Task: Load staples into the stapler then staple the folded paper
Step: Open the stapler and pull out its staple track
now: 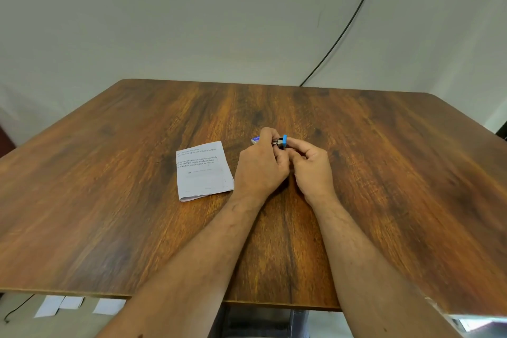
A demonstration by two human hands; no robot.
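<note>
**Stapler held just right of the waiting paper**

The folded paper (204,170) lies flat on the table (109,200), just left of the left hand (260,170). That hand grips the small blue stapler (282,142), its long axis running left-right; a blue box end (255,140) peeks past the fingers. The right hand (311,164) pinches the stapler's right end. Nothing blocks the way to the paper.

Your left hand (259,170) and right hand (311,166) cover most of the stapler (282,142); only a blue end and a metal part show at its 12 o'clock side. Whether staples are loaded cannot be told. The small blue-white item (255,140) at your left fingertips is mostly hidden. The folded paper's (203,170) lower print is unreadable.
</note>
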